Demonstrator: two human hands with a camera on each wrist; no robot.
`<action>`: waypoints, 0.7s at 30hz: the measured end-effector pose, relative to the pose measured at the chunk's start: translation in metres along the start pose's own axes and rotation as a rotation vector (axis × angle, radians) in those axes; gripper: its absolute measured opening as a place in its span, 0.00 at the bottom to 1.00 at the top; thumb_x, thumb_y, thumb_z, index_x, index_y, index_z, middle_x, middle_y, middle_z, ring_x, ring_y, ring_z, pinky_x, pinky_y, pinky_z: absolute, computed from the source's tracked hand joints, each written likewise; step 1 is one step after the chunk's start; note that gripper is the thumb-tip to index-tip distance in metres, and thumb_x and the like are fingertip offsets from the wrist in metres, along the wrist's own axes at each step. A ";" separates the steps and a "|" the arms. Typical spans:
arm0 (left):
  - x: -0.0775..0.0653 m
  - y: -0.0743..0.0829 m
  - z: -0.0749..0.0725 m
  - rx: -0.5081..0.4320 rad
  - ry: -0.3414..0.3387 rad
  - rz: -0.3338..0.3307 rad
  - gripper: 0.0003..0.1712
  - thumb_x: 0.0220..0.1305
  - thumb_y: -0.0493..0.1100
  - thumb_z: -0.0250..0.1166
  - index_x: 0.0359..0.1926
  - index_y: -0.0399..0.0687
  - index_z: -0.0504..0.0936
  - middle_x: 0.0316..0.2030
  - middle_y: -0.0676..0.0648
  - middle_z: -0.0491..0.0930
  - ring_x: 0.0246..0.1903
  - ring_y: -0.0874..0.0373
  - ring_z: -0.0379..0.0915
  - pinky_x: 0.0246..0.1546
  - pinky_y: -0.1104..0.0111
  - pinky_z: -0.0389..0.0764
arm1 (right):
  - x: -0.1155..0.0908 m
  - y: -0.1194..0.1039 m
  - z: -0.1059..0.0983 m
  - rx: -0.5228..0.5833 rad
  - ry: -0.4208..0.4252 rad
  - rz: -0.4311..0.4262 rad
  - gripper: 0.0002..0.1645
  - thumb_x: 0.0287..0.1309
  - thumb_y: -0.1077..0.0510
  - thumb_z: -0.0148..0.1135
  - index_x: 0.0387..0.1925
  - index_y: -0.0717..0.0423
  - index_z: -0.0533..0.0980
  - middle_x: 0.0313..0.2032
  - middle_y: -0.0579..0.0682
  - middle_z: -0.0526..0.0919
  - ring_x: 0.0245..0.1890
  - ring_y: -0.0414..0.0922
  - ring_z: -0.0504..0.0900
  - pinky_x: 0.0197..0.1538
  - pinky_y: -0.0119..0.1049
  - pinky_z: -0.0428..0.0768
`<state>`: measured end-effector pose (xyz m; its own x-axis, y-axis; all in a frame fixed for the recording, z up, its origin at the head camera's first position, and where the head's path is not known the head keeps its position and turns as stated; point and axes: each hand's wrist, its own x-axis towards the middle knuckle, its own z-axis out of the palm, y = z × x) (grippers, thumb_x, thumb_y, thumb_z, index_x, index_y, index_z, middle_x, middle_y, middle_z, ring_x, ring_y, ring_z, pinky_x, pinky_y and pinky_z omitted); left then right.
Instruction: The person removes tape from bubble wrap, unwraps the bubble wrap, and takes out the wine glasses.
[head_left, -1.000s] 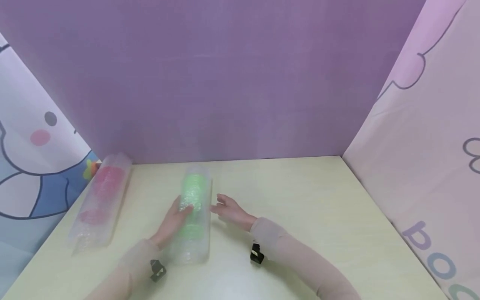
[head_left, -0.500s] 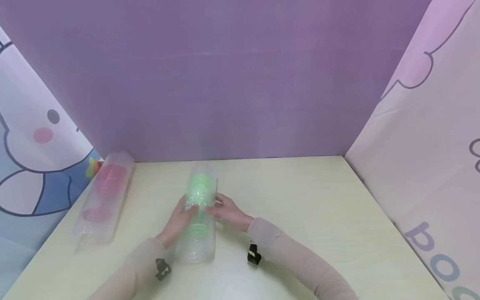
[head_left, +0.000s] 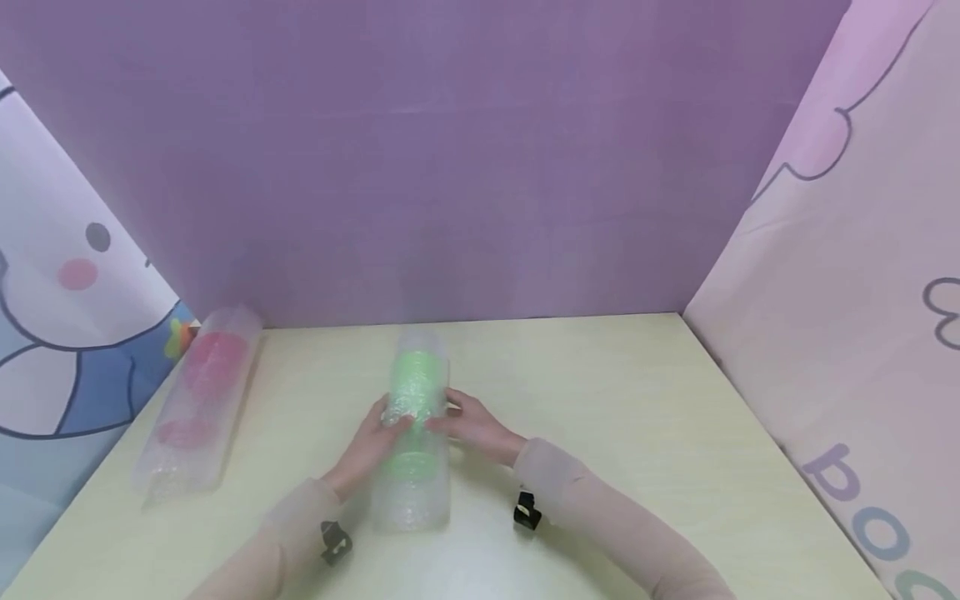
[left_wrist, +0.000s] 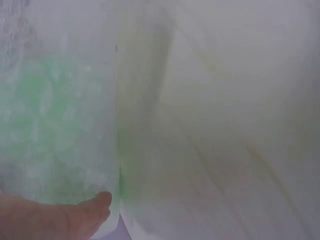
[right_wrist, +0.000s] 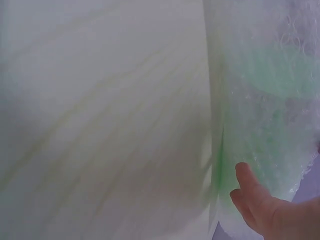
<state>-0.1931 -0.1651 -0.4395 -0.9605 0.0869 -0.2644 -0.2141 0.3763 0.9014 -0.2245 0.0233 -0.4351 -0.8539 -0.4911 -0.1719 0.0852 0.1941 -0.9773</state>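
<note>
A bubble-wrapped roll with something green inside [head_left: 415, 379] lies lengthwise on the table in the middle of the head view. My left hand [head_left: 367, 448] grips its left side, thumb on top. From the right, my right hand [head_left: 480, 429] holds the other side, its thumb also over the wrap. In the left wrist view the fingers of the left hand [left_wrist: 55, 219] lie along the cloudy wrap. The right wrist view has the right hand [right_wrist: 272, 212] against the roll's side. What the green contents are cannot be made out through the wrap.
A second bubble-wrapped roll with pink contents [head_left: 213, 367] lies slanted at the table's left edge. The pale wooden table [head_left: 600, 392] meets a purple backdrop [head_left: 465, 167] behind. Printed panels stand left [head_left: 112, 333] and right [head_left: 840, 333].
The green roll has shifted to the right with my left hand on it. My right hand, apart from the roll one second ago, now holds its right side. The pink roll stays put.
</note>
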 end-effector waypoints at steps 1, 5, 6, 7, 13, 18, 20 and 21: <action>0.000 0.000 0.001 -0.002 -0.007 0.005 0.47 0.63 0.62 0.49 0.71 0.48 0.37 0.68 0.35 0.50 0.65 0.35 0.50 0.61 0.39 0.55 | -0.002 0.000 -0.002 -0.013 -0.001 0.004 0.43 0.54 0.50 0.62 0.68 0.52 0.54 0.64 0.55 0.64 0.63 0.54 0.66 0.60 0.50 0.71; 0.000 0.002 0.005 -0.029 -0.040 0.032 0.46 0.63 0.60 0.52 0.71 0.48 0.39 0.68 0.36 0.50 0.66 0.36 0.49 0.62 0.40 0.54 | -0.008 0.000 -0.012 -0.050 0.004 0.028 0.46 0.54 0.48 0.62 0.69 0.54 0.52 0.66 0.56 0.62 0.63 0.54 0.65 0.60 0.50 0.71; 0.000 0.002 0.006 -0.029 -0.047 0.034 0.46 0.62 0.60 0.53 0.71 0.48 0.40 0.68 0.36 0.50 0.66 0.36 0.49 0.62 0.40 0.53 | -0.010 0.000 -0.015 -0.058 0.006 0.030 0.46 0.54 0.48 0.62 0.69 0.54 0.52 0.66 0.56 0.62 0.64 0.54 0.65 0.60 0.50 0.71; 0.000 0.002 0.007 -0.031 -0.054 0.035 0.47 0.62 0.60 0.53 0.71 0.48 0.40 0.68 0.36 0.51 0.66 0.36 0.50 0.63 0.40 0.53 | -0.012 0.000 -0.018 -0.062 0.006 0.032 0.46 0.54 0.48 0.62 0.69 0.54 0.52 0.65 0.55 0.62 0.63 0.54 0.65 0.60 0.49 0.71; 0.002 0.005 0.018 -0.022 -0.081 0.030 0.50 0.59 0.62 0.56 0.71 0.48 0.41 0.68 0.35 0.51 0.65 0.37 0.53 0.62 0.40 0.55 | -0.021 0.001 -0.034 -0.073 -0.011 0.019 0.43 0.55 0.51 0.62 0.68 0.56 0.54 0.63 0.55 0.67 0.61 0.53 0.69 0.58 0.47 0.74; 0.004 0.009 0.028 -0.062 -0.109 0.045 0.50 0.58 0.60 0.58 0.71 0.46 0.42 0.68 0.35 0.52 0.64 0.37 0.54 0.62 0.40 0.56 | -0.028 0.004 -0.046 -0.082 -0.012 0.019 0.43 0.55 0.50 0.62 0.68 0.56 0.55 0.62 0.56 0.67 0.60 0.54 0.69 0.58 0.48 0.74; 0.005 0.010 0.032 -0.079 -0.115 0.052 0.50 0.59 0.59 0.58 0.71 0.46 0.42 0.68 0.35 0.53 0.64 0.37 0.55 0.62 0.40 0.57 | -0.031 0.005 -0.049 -0.083 -0.008 0.021 0.43 0.55 0.50 0.62 0.68 0.56 0.55 0.63 0.56 0.67 0.61 0.54 0.69 0.58 0.48 0.74; 0.006 0.011 0.034 -0.083 -0.116 0.052 0.50 0.59 0.59 0.58 0.71 0.46 0.41 0.68 0.35 0.53 0.64 0.37 0.54 0.62 0.40 0.56 | -0.032 0.005 -0.051 -0.085 -0.004 0.022 0.43 0.55 0.50 0.62 0.68 0.56 0.55 0.63 0.56 0.67 0.61 0.54 0.69 0.58 0.48 0.74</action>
<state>-0.1946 -0.1288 -0.4433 -0.9446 0.2123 -0.2502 -0.1831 0.2916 0.9389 -0.2230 0.0833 -0.4285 -0.8503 -0.4891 -0.1942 0.0600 0.2766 -0.9591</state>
